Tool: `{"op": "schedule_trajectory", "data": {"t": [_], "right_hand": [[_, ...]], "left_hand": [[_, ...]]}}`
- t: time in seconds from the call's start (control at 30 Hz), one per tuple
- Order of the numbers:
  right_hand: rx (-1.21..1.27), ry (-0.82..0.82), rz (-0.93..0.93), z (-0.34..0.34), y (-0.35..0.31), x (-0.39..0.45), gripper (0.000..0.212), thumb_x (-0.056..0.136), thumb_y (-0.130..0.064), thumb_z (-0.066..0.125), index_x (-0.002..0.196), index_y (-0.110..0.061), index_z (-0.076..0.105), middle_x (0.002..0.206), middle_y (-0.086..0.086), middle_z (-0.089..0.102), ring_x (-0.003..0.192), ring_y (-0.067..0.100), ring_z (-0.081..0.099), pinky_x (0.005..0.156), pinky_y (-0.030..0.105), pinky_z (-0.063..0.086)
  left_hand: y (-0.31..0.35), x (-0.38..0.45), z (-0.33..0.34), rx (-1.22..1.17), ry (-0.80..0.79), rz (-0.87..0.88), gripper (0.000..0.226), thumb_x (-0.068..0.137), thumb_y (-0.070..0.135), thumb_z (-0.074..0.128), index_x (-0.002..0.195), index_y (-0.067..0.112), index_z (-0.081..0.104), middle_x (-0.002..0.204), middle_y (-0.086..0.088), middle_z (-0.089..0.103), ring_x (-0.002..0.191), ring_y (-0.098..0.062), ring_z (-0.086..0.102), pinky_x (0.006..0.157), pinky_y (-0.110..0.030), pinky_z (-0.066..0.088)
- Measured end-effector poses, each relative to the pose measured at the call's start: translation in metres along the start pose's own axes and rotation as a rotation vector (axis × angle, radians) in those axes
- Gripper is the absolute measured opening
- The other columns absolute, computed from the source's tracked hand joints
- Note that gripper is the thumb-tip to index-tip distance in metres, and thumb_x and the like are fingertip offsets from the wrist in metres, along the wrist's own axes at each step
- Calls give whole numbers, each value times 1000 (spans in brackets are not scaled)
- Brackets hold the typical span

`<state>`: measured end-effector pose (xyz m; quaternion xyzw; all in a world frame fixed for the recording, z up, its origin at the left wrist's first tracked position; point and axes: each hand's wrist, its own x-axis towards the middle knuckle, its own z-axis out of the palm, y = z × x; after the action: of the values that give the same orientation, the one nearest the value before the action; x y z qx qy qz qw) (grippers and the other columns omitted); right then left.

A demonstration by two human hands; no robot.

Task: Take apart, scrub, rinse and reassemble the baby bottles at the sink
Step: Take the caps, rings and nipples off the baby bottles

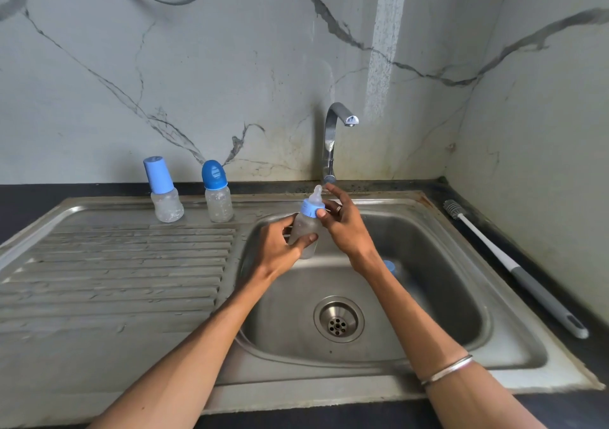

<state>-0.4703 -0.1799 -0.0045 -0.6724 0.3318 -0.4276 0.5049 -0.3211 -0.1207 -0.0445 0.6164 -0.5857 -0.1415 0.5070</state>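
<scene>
Over the sink basin I hold a small clear baby bottle (304, 227) upright. My left hand (280, 247) wraps around its body. My right hand (342, 224) pinches its blue collar ring (311, 209), with the clear teat (317, 194) sticking up above it. Two more capped bottles stand on the drainboard by the wall: one with a light blue cap (162, 189) and one with a darker blue cap (216, 191). A blue cap (390, 267) lies in the basin, partly hidden behind my right forearm.
The steel sink (428, 297) has a drain (338, 320) in the middle and a ribbed drainboard (115, 273) on the left. The tap (333, 138) stands behind the basin, with no water running. A long bottle brush (514, 270) lies on the dark counter at the right.
</scene>
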Motion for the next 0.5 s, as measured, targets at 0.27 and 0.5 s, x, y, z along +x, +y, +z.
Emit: {"op": "schedule_trajectory", "data": {"t": [0.27,0.5], "right_hand": [[-89,125,-46,2,0,-1,56,79,-30,83,129,-22,57,113,-9,66,97,5,67,74,11,53],[-42,-46,-57,-2,0,5,46,99,-6,56,143,-12,48,135,2,62,125,10,57,105,25,44]], "left_hand": [[3,-2,3,0,-24,-7,41,74,50,76,112,36,70,95,17,75,85,-1,71,81,-38,59],[1,-1,1,-81,20,-39,36,74,36,78,106,21,72,92,7,76,84,-11,72,81,-40,58]]}}
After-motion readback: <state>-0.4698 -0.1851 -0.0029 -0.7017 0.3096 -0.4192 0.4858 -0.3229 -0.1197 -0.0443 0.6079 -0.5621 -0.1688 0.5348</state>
